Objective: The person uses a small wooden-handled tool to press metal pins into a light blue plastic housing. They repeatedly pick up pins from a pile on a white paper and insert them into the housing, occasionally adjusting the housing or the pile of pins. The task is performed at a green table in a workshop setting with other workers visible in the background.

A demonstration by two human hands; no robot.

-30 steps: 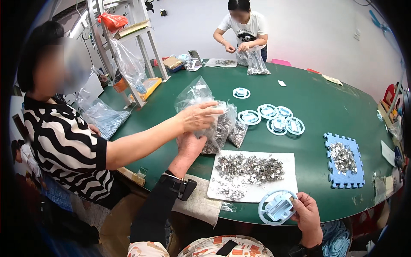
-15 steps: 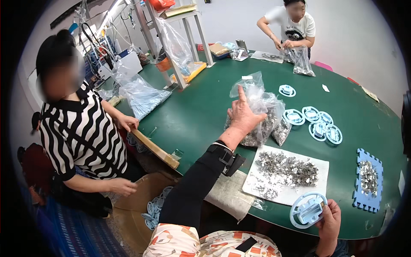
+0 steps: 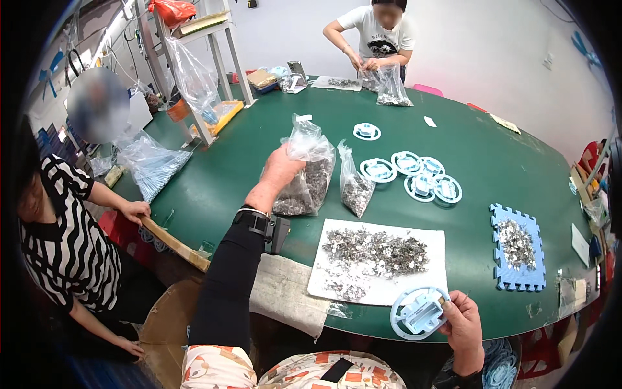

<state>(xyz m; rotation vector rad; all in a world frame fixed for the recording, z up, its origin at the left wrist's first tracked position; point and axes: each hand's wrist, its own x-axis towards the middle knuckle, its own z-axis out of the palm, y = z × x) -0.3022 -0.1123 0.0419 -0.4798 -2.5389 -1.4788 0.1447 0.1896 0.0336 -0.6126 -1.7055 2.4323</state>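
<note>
My left hand (image 3: 283, 170) is closed on the upper left side of a clear plastic bag (image 3: 319, 175) filled with small silvery metal pieces; its fingertips are partly hidden by the plastic. A smaller bag (image 3: 356, 193) of the same pieces stands just right of it, apart. At the table's near edge my right hand (image 3: 464, 322) grips a light-blue round plastic part (image 3: 418, 314) by its right side, thumb on top. Between the hands lies a white sheet (image 3: 330, 293) with loose metal pieces (image 3: 389, 253) spread over it.
Several light-blue round parts (image 3: 447, 188) lie beyond the sheet on the green table (image 3: 479, 152). A blue foam mat (image 3: 504, 280) with metal pieces is at right. One co-worker (image 3: 52, 227) stands at left, another (image 3: 379, 39) across the table. A cardboard box (image 3: 165, 318) is below left.
My left hand has gone from spread fingers over the bags to gripping the larger one, which now stands apart from the smaller bag. The view has swung right. My right hand still holds the part.
</note>
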